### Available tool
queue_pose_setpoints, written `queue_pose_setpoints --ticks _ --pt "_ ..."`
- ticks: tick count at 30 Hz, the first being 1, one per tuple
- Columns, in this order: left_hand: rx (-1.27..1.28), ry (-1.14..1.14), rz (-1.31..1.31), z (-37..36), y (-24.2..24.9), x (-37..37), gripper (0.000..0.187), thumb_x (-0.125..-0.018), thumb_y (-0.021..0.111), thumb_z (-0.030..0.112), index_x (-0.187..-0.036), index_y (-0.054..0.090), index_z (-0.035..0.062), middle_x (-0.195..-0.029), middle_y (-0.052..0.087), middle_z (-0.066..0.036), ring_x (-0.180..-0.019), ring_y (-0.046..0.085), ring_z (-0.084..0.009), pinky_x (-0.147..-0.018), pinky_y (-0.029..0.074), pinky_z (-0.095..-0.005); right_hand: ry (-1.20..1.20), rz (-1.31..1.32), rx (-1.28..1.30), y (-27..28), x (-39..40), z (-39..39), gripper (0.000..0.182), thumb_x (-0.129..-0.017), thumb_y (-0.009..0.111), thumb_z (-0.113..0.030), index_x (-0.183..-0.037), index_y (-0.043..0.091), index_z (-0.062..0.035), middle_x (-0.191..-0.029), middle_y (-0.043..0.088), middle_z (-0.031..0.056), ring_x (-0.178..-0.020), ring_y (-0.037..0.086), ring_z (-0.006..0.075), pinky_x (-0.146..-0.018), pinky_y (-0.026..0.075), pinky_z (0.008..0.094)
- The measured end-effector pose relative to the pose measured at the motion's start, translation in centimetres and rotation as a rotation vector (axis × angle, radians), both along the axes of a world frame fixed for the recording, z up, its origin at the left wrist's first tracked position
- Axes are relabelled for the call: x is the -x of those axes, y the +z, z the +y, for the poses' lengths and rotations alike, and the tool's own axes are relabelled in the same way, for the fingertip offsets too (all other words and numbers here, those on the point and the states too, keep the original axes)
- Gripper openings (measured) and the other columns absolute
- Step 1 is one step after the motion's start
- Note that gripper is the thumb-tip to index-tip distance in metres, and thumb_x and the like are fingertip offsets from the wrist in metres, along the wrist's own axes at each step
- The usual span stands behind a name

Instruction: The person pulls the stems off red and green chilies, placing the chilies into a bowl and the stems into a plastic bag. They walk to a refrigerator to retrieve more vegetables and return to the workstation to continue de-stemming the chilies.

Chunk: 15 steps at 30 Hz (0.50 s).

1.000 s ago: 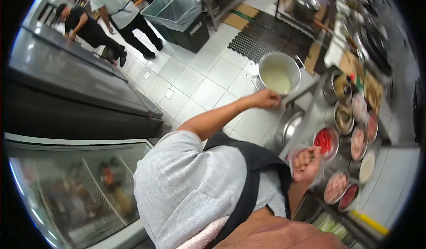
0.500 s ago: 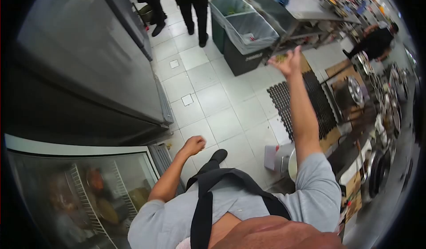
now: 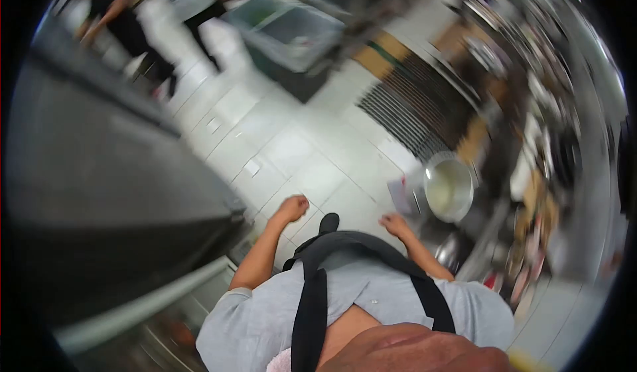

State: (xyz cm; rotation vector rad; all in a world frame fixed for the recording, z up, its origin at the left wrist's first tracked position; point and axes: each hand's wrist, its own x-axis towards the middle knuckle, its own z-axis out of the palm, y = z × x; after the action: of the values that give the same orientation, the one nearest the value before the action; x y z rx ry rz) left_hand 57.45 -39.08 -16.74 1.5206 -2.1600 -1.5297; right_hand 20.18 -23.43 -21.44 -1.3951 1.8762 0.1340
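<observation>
My left hand (image 3: 292, 208) hangs over the tiled floor in front of my body, its fingers curled in and nothing showing in them. Lower right of it, my right hand (image 3: 395, 225) is also loosely closed with no object visible, slightly blurred. Closest to the right hand are a whitish box (image 3: 401, 195) and a round white bucket (image 3: 456, 207) with something pale yellowish inside. A shiny metal bowl or pot (image 3: 451, 250) shows beside my right forearm. Neither hand touches anything that I can see.
A tall grey steel cabinet (image 3: 99, 166) lines the left side, with a glass-fronted cooler below it. Lined bins (image 3: 312, 83) stand ahead, by a dark slatted mat (image 3: 421, 103). Two people (image 3: 123, 17) are at the upper left. Cluttered shelves of cookware run along the right.
My right arm has dropped from its outstretched, open-handed reach to near my waist, and its fingers have closed. The view has turned and moved forward; the bucket now shows fully.
</observation>
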Motion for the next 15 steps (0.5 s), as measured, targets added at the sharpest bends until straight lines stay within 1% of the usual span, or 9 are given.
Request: queue_pose_setpoints --ticks 2,4,6,8,9,11,12,14,15 --pt "-0.014 -0.181 0.099 -5.5 0.3 3.5 0.019 -0.084 0.055 0.018 -0.087 0.063 0.0019 -0.068 0.064 -0.011 -0.058 0.06 -0.0192 -0.057 0.048 -0.034 -0.423 -0.203 -0.235 3.0 -0.1 13.0 0.043 -0.083 0.059 -0.042 -0.108 0.065 -0.0083 -0.095 0.066 0.0136 -0.083 0.064 0.0251 -0.071 0.052 0.0375" --pt "-0.128 -0.345 0.022 -9.3 4.8 8.8 0.016 -0.083 0.058 0.017 -0.087 0.062 0.0016 -0.059 0.056 -0.005 -0.051 0.053 -0.0119 -0.048 0.043 -0.0283 -0.628 -0.246 -0.524 5.2 -0.7 22.8 0.043 -0.08 0.062 -0.044 -0.103 0.067 -0.0079 -0.091 0.067 0.0127 -0.078 0.064 0.0242 -0.064 0.052 0.0389" --pt "-0.164 -0.471 -0.022 -10.3 8.8 14.3 0.017 -0.084 0.06 0.018 -0.084 0.061 0.0007 -0.058 0.054 -0.003 -0.049 0.05 -0.0099 -0.043 0.039 -0.0241 -1.089 -0.311 -0.456 7.2 -3.9 31.7 0.038 -0.081 0.063 -0.041 -0.097 0.066 -0.0072 -0.079 0.064 0.0092 -0.067 0.06 0.0213 -0.056 0.05 0.0369" --pt "-0.215 -0.608 0.079 -11.0 9.3 19.2 0.02 -0.082 0.063 0.018 -0.092 0.061 0.0002 -0.061 0.055 -0.003 -0.051 0.051 -0.0111 -0.047 0.041 -0.0242 -1.629 -0.479 -0.03 7.7 -8.3 37.7 0.039 -0.081 0.063 -0.039 -0.101 0.063 -0.0058 -0.075 0.061 0.0081 -0.063 0.058 0.0202 -0.053 0.049 0.0375" --pt "-0.192 -0.7 0.129 -9.6 10.3 21.2 0.025 -0.082 0.064 0.018 -0.1 0.06 0.0 -0.066 0.056 -0.003 -0.057 0.052 -0.0112 -0.052 0.043 -0.024 -1.68 -0.496 -0.016 7.9 -12.0 39.3 0.039 -0.081 0.063 -0.039 -0.101 0.063 -0.0058 -0.075 0.061 0.0081 -0.063 0.058 0.0202 -0.053 0.049 0.0375" --pt "-0.213 -0.886 0.256 -5.0 13.3 26.7 0.038 -0.082 0.065 0.017 -0.114 0.055 0.0001 -0.077 0.059 -0.004 -0.069 0.054 -0.0114 -0.061 0.044 -0.0237 -2.42 -0.469 0.529 9.0 -16.6 40.3 0.045 -0.08 0.064 -0.036 -0.109 0.056 -0.003 -0.083 0.061 0.0082 -0.066 0.058 0.0184 -0.057 0.049 0.0366" --pt "-0.265 -0.995 0.32 -1.5 15.1 29.2 0.045 -0.082 0.065 0.017 -0.121 0.051 0.0005 -0.083 0.059 -0.005 -0.076 0.055 -0.0114 -0.066 0.045 -0.0236 -2.44 -0.482 0.544 9.0 -17.8 41.2 0.045 -0.08 0.064 -0.036 -0.109 0.056 -0.003 -0.083 0.061 0.0082 -0.066 0.058 0.0184 -0.057 0.049 0.0366" --pt "-0.285 -1.18 0.505 8.2 16.9 35.9 0.06 -0.08 0.07 0.022 -0.129 0.044 0.0029 -0.102 0.057 -0.008 -0.086 0.055 -0.0136 -0.075 0.047 -0.027 -2.42 -0.079 0.363 8.2 -16.6 44.8 0.058 -0.077 0.069 -0.028 -0.123 0.046 -0.0007 -0.107 0.057 0.0138 -0.089 0.06 0.0236 -0.074 0.051 0.0373" --pt "-0.342 -1.251 0.477 13.1 19.2 37.4 0.066 -0.079 0.072 0.024 -0.133 0.04 0.0039 -0.106 0.056 -0.01 -0.088 0.056 -0.0162 -0.076 0.048 -0.0288 -2.425 -0.085 0.373 7.8 -16.0 45.8 0.058 -0.077 0.069 -0.028 -0.123 0.046 -0.0007 -0.107 0.057 0.0138 -0.089 0.06 0.0236 -0.074 0.051 0.0373"
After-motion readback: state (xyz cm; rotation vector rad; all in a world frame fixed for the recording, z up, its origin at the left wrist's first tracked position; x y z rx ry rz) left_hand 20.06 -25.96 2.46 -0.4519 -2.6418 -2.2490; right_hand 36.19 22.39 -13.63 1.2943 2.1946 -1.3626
